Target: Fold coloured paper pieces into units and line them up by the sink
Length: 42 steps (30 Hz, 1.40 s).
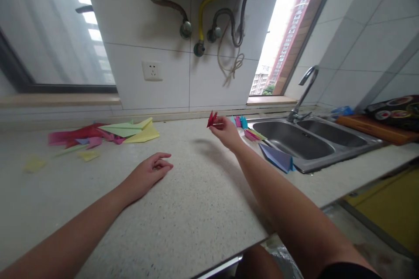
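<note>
Raised above the counter, my right hand [225, 132] pinches a small red folded paper piece [211, 119] between thumb and fingers. My left hand [149, 174] rests on the speckled counter [190, 209], fingers loosely apart and holding nothing. Beyond it to the left lies a pile of folded papers, with a yellow one [145, 133], a pale green one [121, 128] and red ones [81, 133]. Right of my right hand stand small pink and blue folded papers [242, 122]. A blue-purple folded paper [276, 157] lies by the sink's edge.
A double steel sink [314, 166] with a tap [307, 80] is set into the counter on the right. Farther right is a brown wooden board [376, 130] with a dark patterned bag [396, 111] on it. Two yellow paper scraps [88, 155] lie at left. Pipes [163, 2] hang on the tiled wall.
</note>
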{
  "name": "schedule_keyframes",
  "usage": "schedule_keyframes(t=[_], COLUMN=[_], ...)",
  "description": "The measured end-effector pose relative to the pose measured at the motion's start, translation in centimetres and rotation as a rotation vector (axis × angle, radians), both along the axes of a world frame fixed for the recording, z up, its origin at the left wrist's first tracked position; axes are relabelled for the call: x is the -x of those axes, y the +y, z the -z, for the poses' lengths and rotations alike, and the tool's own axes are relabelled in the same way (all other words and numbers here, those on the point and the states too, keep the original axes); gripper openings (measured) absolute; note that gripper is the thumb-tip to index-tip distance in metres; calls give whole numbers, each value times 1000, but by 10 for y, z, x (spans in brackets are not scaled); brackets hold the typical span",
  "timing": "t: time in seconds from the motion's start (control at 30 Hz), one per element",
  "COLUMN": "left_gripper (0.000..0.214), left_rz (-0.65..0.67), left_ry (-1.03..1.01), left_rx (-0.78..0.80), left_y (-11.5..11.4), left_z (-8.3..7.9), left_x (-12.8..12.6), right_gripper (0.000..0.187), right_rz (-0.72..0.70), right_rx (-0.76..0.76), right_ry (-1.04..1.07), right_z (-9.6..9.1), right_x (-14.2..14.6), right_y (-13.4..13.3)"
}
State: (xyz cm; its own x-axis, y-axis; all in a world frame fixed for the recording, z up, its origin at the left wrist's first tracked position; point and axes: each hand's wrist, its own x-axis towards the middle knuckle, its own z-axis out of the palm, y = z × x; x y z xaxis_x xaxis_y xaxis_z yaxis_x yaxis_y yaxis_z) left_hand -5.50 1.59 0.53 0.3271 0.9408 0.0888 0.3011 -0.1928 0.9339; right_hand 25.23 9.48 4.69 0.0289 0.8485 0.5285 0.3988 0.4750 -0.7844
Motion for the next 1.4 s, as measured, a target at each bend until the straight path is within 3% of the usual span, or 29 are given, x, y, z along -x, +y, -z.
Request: schedule_keyframes(t=[0.23, 0.43, 0.6, 0.83, 1.0, 1.13, 1.4], left_gripper=[43, 49, 48, 51, 52, 52, 50], left_rz=[28, 50, 38, 28, 20, -1, 5], left_ry=[68, 179, 229, 271, 271, 265, 299], left_rx=[-18, -3, 4, 92, 149, 159, 148], left_y=[5, 12, 16, 16, 25, 30, 30], left_z=[5, 11, 14, 12, 26, 36, 34], left_x=[2, 5, 7, 6, 13, 17, 19], right_gripper=[59, 58, 38, 40, 41, 40, 38], right_rz=[285, 499, 622, 715, 742, 751, 709], right_rx=[-48, 62, 171, 316, 371, 405, 442], right_ry=[-31, -265, -375, -446, -543, -610, -728], right_z=[-33, -38, -25, -5, 7, 16, 26], right_x=[-107, -162, -174, -187, -189, -186, -175], right_y=[10, 23, 44, 80, 101, 111, 113])
